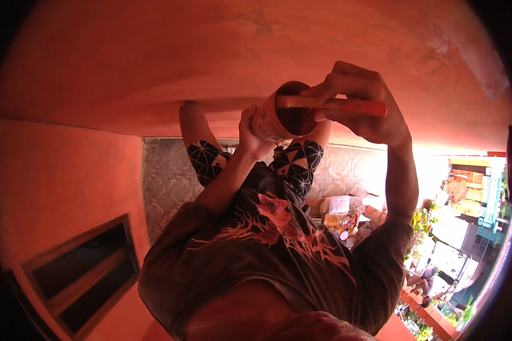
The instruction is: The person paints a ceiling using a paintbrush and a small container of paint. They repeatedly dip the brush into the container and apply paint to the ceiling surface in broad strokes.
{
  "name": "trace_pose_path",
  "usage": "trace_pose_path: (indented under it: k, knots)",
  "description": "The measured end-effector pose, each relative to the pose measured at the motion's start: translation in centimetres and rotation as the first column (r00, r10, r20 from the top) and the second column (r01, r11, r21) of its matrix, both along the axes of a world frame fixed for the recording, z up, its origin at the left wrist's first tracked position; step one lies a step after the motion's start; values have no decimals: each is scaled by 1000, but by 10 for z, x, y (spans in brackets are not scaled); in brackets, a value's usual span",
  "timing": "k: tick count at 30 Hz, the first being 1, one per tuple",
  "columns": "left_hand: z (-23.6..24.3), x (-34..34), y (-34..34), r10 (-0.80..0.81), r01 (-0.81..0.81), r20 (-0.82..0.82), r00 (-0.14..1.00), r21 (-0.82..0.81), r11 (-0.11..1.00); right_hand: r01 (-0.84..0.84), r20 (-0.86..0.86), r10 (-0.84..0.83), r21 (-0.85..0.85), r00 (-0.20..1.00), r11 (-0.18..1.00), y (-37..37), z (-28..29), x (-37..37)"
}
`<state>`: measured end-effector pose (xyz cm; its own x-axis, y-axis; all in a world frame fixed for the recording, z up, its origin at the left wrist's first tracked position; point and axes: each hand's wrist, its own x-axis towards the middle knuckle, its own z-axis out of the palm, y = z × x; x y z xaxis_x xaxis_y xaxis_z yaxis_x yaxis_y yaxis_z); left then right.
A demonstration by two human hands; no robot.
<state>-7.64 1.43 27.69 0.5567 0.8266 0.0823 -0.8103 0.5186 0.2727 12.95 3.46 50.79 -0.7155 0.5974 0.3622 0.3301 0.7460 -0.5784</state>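
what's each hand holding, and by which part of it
The left hand holds a round open container by its outer side; the right hand grips a brush by its red handle, near the head.

Apparent home porch, orange wall (68, 176), framed window (91, 282), tiled floor (168, 184), plants (420, 223)

A floor (168, 184) of patterned tiles, greyish-brown with pale swirls, spreads to the left and right. Over on the right sits a jumble of containers (347, 233), a pale box (339, 204) among them, closely crowded together.
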Motion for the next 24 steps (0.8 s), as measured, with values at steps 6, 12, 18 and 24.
trace_pose_path:
  k: [6,12,18,24]
  knots:
    - [-14,-5,0,-28,28,8,1000,-55,998,-242,13,254,-260,967,935,19,10,2]
    - [-5,-7,-1,69,-83,-147,987,-90,993,-242,237,328,-329,915,913,20,15,4]
    - [-5,2,-3,93,-105,-131,987,-89,990,-222,343,343,-345,874,912,21,24,0]
    - [-24,6,0,-30,26,67,997,69,997,-222,433,354,-326,829,919,18,35,-21]
